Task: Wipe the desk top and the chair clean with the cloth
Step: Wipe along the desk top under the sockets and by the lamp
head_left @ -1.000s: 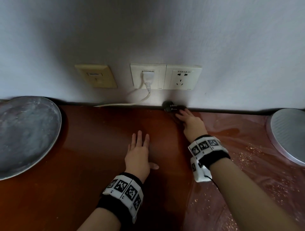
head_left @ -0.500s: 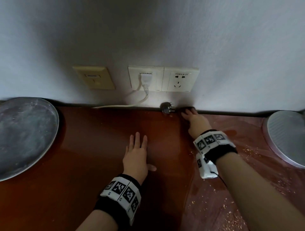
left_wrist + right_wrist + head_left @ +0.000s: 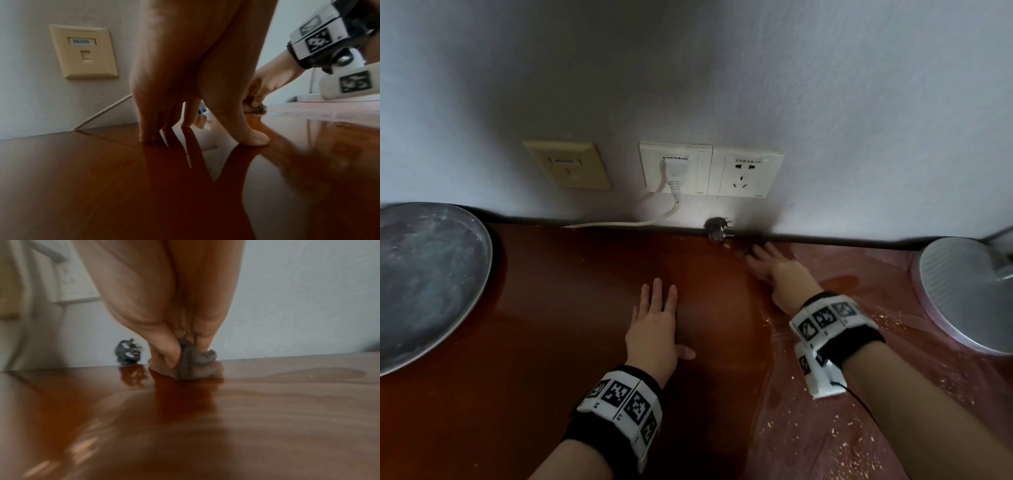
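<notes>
The glossy red-brown desk top (image 3: 551, 325) runs up to a white wall. My left hand (image 3: 654, 322) lies flat on it with straight fingers, thumb out to the right. Farther back, close to the wall, my right hand (image 3: 774, 270) presses a small grey-brown cloth (image 3: 195, 365) against the desk. In the right wrist view the thumb and fingers pinch the bunched cloth. From the head view the hand hides the cloth. The left wrist view shows a corner of the cloth (image 3: 261, 107) under the right fingers. No chair is in view.
A black plug (image 3: 717, 230) lies at the wall just left of my right hand. Wall sockets (image 3: 746, 171) and a white cable (image 3: 619, 224) are behind. A round metal tray (image 3: 424, 274) sits at left, a round grey base (image 3: 962, 294) at right. Yellow crumbs (image 3: 859, 435) dot the right side.
My right hand with the cloth has drawn a little away from the wall and the plug, toward me. The left hand has stayed flat in place.
</notes>
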Demonstrator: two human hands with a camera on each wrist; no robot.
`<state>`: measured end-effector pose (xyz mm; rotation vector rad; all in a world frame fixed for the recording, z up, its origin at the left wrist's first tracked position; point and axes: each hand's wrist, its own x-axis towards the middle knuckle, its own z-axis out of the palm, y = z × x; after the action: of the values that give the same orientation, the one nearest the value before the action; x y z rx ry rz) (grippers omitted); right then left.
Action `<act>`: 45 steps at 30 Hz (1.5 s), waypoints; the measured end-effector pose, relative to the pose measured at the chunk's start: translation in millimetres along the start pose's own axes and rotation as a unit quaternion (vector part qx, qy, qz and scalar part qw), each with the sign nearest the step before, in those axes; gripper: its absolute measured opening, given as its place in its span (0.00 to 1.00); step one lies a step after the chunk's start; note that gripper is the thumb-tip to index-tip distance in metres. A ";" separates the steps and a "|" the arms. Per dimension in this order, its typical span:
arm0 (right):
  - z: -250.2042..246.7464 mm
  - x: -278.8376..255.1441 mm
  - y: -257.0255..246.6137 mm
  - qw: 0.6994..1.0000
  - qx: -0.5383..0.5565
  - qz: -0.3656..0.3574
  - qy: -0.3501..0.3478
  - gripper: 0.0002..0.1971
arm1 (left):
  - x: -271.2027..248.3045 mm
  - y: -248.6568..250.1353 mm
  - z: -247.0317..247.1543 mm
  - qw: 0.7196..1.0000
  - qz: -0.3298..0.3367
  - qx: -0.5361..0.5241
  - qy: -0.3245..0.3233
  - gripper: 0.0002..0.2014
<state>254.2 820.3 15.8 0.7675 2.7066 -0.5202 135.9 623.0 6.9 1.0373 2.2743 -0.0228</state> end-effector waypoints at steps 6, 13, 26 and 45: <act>2.3 -6.1 22.6 0.998 0.024 -0.055 0.001 0.36 | -1.9 -1.6 0.1 1.000 0.007 0.001 0.006 0.56; -16.0 1.3 39.4 0.995 0.054 0.043 0.070 0.33 | -0.7 -0.4 -0.4 1.000 0.005 0.004 0.003 0.56; -12.3 -3.9 31.6 0.999 0.006 0.029 0.026 0.36 | -5.8 3.8 -4.3 1.000 -0.002 0.025 -0.001 0.54; 29.1 -67.8 -4.4 0.991 -0.039 -0.091 -0.091 0.41 | -45.2 33.6 27.3 0.995 0.096 0.036 -0.001 0.51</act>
<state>312.2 774.5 15.1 0.4313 2.6216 -0.4941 195.8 608.5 17.7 1.2898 2.1770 -0.0258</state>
